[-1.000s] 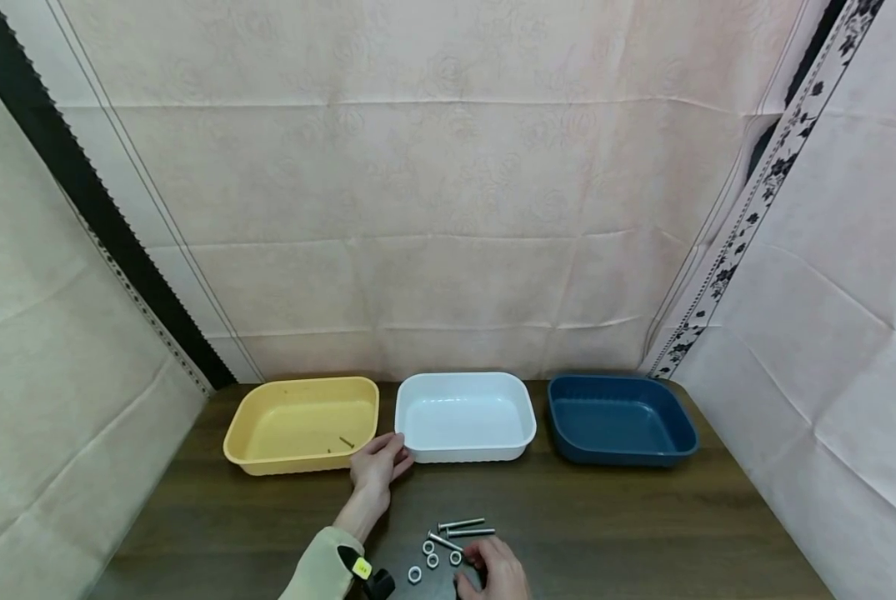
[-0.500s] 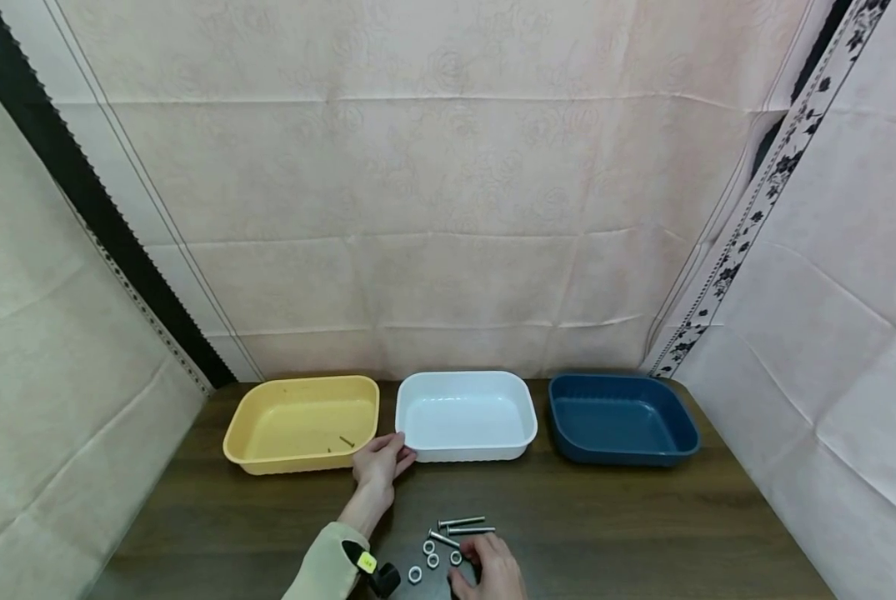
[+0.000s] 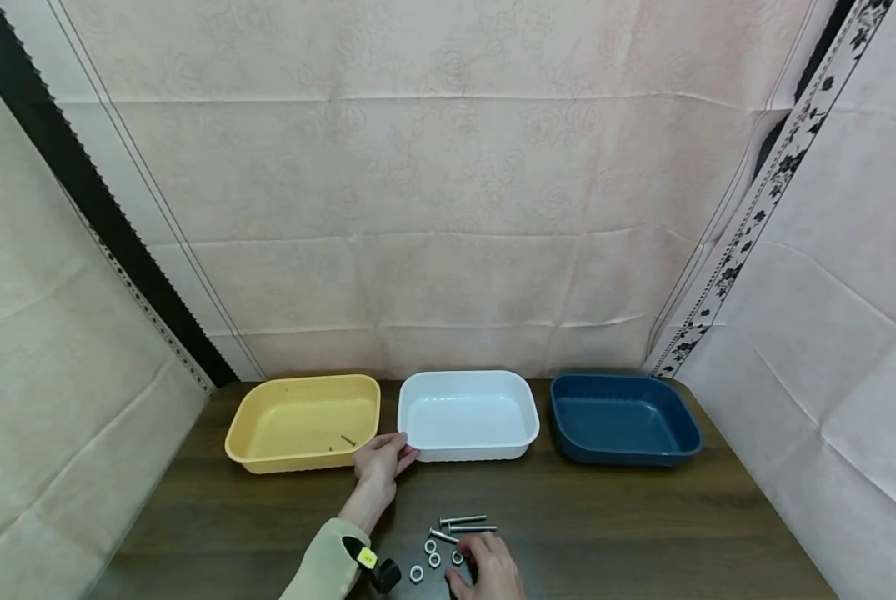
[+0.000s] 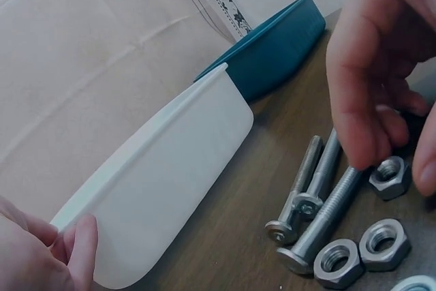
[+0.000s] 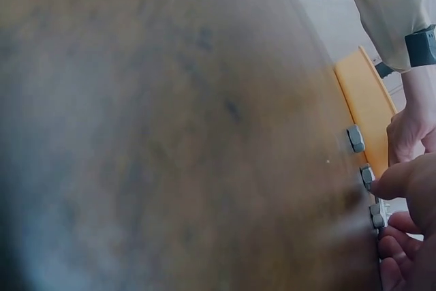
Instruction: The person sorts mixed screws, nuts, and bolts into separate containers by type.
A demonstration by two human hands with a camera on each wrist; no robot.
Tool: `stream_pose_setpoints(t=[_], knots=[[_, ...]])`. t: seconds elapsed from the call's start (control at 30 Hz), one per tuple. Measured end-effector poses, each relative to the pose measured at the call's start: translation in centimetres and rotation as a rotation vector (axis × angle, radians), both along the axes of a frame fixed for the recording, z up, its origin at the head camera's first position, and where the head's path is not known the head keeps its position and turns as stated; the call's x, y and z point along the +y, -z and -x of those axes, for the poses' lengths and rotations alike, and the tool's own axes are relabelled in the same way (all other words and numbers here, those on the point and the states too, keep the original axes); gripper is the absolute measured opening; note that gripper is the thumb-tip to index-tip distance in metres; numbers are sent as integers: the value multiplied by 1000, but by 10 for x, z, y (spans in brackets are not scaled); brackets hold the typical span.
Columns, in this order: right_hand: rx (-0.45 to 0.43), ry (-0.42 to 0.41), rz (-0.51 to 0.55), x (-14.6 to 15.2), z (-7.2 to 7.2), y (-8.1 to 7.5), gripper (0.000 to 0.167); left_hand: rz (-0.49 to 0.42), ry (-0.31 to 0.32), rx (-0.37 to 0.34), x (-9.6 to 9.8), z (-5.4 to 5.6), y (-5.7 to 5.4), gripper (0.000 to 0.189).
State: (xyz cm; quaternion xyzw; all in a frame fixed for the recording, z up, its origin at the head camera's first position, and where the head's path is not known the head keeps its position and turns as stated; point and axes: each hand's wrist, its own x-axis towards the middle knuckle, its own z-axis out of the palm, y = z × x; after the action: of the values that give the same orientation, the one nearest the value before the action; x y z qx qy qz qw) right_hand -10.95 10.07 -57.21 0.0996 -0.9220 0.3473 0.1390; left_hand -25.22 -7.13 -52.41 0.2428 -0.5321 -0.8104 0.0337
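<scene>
My left hand (image 3: 376, 467) pinches the near left corner of the white tray (image 3: 466, 455); in the left wrist view its finger and thumb lie on either side of the rim. My right hand (image 3: 488, 571) hovers low over the front of the table, bent fingers pointing down and thumb apart from them. Between that thumb and fingers sits a hex nut (image 4: 390, 178) on the tabletop. Several metal bolts (image 4: 323, 219) lie just beyond, one partly behind the right fingertips. Other nuts (image 4: 385, 244) lie close by.
On the left stands a yellow tray (image 3: 297, 383) with a small screw (image 3: 348, 440) inside. A dark blue tray (image 3: 628, 459) stands to the right. Behind all three trays hangs a pale cloth (image 3: 448, 208), with more cloth along both sides of the brown table (image 3: 643, 533).
My right hand has shifted slightly left among the hardware, over the nut. The left hand keeps its place at the white tray's corner.
</scene>
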Motion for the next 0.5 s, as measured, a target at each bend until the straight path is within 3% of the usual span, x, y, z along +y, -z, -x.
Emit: stream_pose_setpoints(t=[0.17, 0.5], knots=[[0, 48, -26, -4, 1, 1, 29, -8, -1, 12, 1, 0, 0, 23], [299, 33, -78, -5, 7, 15, 30, -3, 11, -12, 0, 0, -1, 25]])
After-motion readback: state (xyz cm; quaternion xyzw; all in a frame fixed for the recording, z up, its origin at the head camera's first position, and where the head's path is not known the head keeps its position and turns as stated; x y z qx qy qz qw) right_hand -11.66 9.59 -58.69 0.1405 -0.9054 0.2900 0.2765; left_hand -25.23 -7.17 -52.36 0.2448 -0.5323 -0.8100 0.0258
